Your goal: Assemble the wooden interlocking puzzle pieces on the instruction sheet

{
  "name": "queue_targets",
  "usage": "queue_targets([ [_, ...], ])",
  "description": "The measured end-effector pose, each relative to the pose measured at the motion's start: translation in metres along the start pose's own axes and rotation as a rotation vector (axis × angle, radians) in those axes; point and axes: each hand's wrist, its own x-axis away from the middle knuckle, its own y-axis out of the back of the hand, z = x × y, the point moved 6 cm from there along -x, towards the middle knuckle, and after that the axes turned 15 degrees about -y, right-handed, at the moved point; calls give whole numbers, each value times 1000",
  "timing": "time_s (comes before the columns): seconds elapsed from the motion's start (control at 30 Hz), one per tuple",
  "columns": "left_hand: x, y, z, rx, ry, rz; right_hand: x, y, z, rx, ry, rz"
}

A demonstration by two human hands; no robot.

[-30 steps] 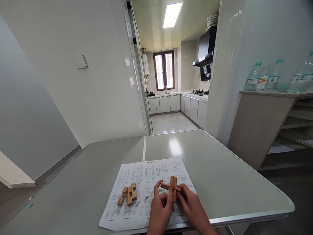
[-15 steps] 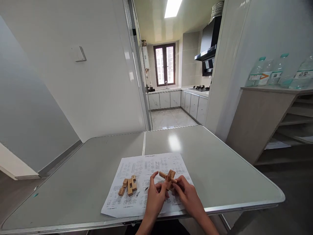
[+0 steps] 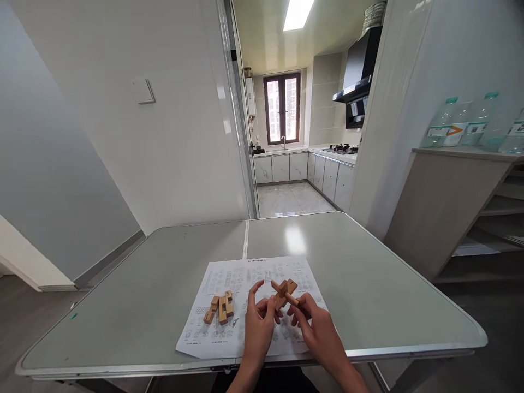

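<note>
Both my hands hold a small cross of notched wooden puzzle pieces (image 3: pixel 284 291) just above a printed instruction sheet (image 3: pixel 229 327). My left hand (image 3: pixel 257 323) pinches the cross from the left, index finger raised. My right hand (image 3: pixel 315 327) grips one bar of it from the right. Several loose wooden pieces (image 3: pixel 220 308) lie in a small cluster on the sheet, to the left of my hands. The sheet rests near the front edge of a grey folding table (image 3: pixel 368 284).
A white wall with a switch (image 3: pixel 143 91) stands behind the table on the left. A doorway opens to a kitchen (image 3: pixel 295 164) straight ahead. To the right a wooden shelf unit (image 3: pixel 458 207) carries large water bottles (image 3: pixel 446 123).
The wooden cross has tilted in my hands, from upright to slanted. My view has shifted slightly, so the table and sheet sit a little higher in the picture.
</note>
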Motion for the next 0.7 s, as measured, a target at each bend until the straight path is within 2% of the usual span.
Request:
queue_targets([
  [0.1, 1, 0, -2, -36, 25, 88, -3, 3, 0, 3, -21, 2],
  [0.2, 4, 6, -2, -93, 19, 160, -12, 15, -4, 8, -40, -20],
  [0.33, 6, 22, -3, -243, -62, 280, -34, 48, -14, -7, -82, -106],
  [0.47, 7, 33, 1, -327, -109, 412, -62, 85, -32, 84, -162, -203],
  [0.57, 6, 36, 6, -331, -85, 438, -79, 108, -48, 165, -224, -291],
  [0.7, 7, 37, 11, -338, -87, 436, -92, 121, -64, 189, -272, -340],
])
